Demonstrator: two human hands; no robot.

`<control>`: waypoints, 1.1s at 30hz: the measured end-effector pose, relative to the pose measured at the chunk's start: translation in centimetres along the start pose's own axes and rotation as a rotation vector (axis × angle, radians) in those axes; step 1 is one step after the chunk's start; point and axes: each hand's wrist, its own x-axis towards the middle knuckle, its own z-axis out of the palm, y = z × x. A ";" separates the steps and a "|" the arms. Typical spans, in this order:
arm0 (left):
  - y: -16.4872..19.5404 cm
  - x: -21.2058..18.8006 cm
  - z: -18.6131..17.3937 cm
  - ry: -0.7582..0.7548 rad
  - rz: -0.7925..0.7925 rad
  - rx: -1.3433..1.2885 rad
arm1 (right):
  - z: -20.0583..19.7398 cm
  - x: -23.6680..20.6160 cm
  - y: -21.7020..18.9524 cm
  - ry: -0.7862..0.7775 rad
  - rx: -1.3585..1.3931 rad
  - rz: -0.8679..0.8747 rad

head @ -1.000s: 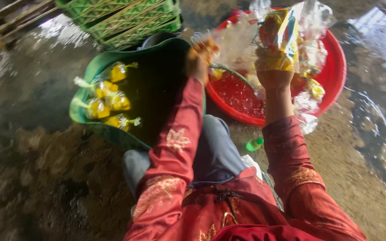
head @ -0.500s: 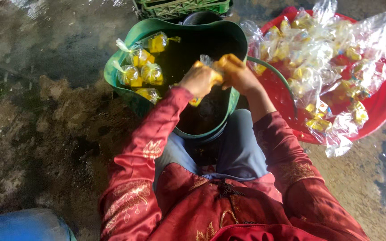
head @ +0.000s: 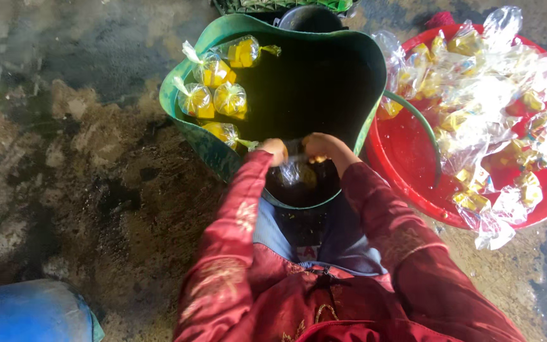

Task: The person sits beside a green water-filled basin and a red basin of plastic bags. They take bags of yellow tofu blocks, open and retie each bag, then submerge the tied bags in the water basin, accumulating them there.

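Both hands meet over the near rim of a green flexible tub (head: 223,155). My left hand (head: 273,151) and my right hand (head: 319,145) pinch the top of a small clear plastic bag (head: 295,172) that hangs between them, with yellow pieces dimly visible inside. Several tied clear bags of yellow pieces (head: 218,95) lie along the tub's left side. A red basin (head: 406,152) to the right is heaped with more clear bags of yellow pieces (head: 489,107). My sleeves are dark red with gold embroidery.
A dark pot (head: 311,19) and a green crate (head: 273,5) stand beyond the tub. A blue drum (head: 30,313) lies at the bottom left. The ground (head: 83,177) is wet, stained concrete.
A second ago my hands were up by the red basin holding a bag. They have come down and together over the tub's near rim, with the bag hanging below them.
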 end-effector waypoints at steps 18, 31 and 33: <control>-1.3 0.6 -3.2 0.499 -0.259 -0.368 | -2.9 -1.5 -2.3 0.171 0.489 -0.165; 2.6 -8.0 -11.2 0.927 0.254 -0.563 | -5.0 -9.4 -5.7 0.823 -0.214 -0.853; 3.7 -8.7 -12.2 0.989 0.340 -0.567 | -6.6 -9.2 -6.8 0.911 -0.409 -0.906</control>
